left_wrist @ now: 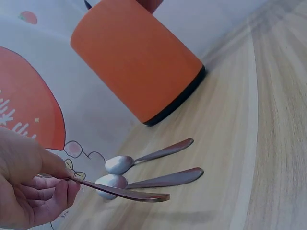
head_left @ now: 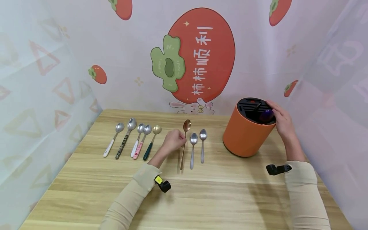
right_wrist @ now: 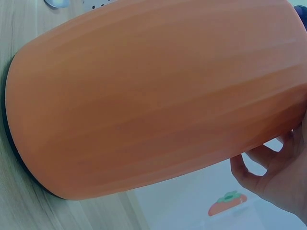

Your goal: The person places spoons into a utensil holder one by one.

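My left hand [head_left: 173,140] pinches a long copper-coloured spoon [head_left: 187,125] by its handle, just under the bowl. In the left wrist view the spoon's handle [left_wrist: 129,193] slants out from the fingers, apparently raised off the table. Two silver spoons, one nearer [head_left: 192,153] and one beyond [head_left: 203,147], lie just right of it. My right hand [head_left: 281,119] grips the upper edge of an orange utensil holder [head_left: 244,132] with a black slotted top. A shiny purple utensil head [head_left: 266,115] shows in the holder's opening, beside the right thumb; its lower part is hidden.
Left of my left hand several spoons lie in a row: a white-handled one [head_left: 109,148], a dark patterned one [head_left: 122,147], another white one [head_left: 134,149], a pink one [head_left: 139,150] and a dark green one [head_left: 148,150]. A printed curtain [head_left: 129,92] hangs behind the wooden table [head_left: 212,198].
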### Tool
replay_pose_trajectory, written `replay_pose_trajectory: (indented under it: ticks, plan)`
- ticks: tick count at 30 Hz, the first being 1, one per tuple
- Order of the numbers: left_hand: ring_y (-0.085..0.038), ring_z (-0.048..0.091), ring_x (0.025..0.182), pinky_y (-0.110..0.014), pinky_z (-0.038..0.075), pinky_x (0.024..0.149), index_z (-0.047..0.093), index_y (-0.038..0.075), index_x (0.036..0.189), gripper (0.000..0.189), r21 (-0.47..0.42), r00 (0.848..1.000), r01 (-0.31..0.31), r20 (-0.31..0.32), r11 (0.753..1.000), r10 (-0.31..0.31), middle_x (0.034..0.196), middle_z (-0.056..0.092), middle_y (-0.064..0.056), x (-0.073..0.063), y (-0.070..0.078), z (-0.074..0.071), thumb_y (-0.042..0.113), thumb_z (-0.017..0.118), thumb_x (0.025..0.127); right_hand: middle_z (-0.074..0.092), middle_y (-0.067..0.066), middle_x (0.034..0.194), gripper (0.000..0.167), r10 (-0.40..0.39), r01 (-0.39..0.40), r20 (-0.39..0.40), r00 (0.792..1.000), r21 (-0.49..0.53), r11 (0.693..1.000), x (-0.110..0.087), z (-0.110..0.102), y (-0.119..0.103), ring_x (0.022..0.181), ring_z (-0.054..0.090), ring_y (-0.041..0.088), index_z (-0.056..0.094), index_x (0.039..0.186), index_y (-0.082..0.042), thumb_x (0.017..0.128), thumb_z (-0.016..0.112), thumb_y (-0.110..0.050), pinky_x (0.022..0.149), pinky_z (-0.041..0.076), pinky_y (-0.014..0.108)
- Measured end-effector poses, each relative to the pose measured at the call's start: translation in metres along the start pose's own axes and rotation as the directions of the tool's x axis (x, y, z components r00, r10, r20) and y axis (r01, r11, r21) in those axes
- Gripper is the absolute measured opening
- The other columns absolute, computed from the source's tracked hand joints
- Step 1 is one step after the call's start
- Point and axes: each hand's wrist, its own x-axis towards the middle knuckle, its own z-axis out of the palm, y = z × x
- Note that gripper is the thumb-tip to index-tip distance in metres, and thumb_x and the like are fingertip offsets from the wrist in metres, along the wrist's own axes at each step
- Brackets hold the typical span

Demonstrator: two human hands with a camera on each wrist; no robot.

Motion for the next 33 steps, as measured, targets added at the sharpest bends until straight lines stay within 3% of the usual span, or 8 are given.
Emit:
replay_pose_trajectory:
  ticks: [5,15,23,33]
  plan:
    - [-0.012,0.061,0.063,-0.02,0.045,0.055,0.072,0.007,0.083,0.008,-0.058,1.0,-0.007,-0.017,0.998,0.006,0.072,0.071,-0.002,-0.001,0.007,-0.001,0.013,0.07,0.089,0.035,0.014,0.16,0.047,0.02,-0.02,0.005,1.0,0.004,1.0,-0.002,0.0,-0.003,0.141,0.031,0.001,0.041,0.148,0.003,0.109,0.031,-0.022,0.12,0.019,0.018]
    - [-0.011,0.064,0.063,-0.021,0.048,0.055,0.071,0.005,0.087,0.007,-0.141,0.995,-0.083,-0.06,0.987,0.075,0.078,0.072,-0.006,-0.005,0.032,-0.004,0.011,0.071,0.089,0.035,0.016,0.16,0.047,0.016,-0.016,0.008,1.0,0.004,1.0,-0.001,0.0,-0.004,0.14,0.032,-0.001,0.041,0.148,0.003,0.109,0.031,-0.022,0.12,0.02,0.018]
    - [-0.013,0.065,0.067,-0.022,0.054,0.061,0.071,0.002,0.087,0.008,-0.159,0.977,-0.207,-0.094,0.965,0.193,0.079,0.072,-0.008,-0.008,0.051,-0.008,0.01,0.072,0.089,0.032,0.021,0.16,0.048,0.02,-0.02,0.015,1.0,-0.039,0.999,0.002,-0.002,-0.001,0.148,0.028,0.013,0.039,0.149,0.001,0.109,0.029,-0.023,0.122,0.019,0.021]
    - [-0.015,0.067,0.072,-0.021,0.056,0.064,0.072,0.003,0.091,0.009,-0.146,0.954,-0.289,-0.125,0.946,0.272,0.083,0.073,-0.008,-0.013,0.074,-0.01,0.012,0.074,0.089,0.03,0.02,0.161,0.047,0.019,-0.019,0.026,0.999,-0.023,1.0,0.002,-0.002,0.0,0.148,0.027,0.011,0.037,0.15,0.002,0.109,0.028,-0.021,0.123,0.017,0.022]
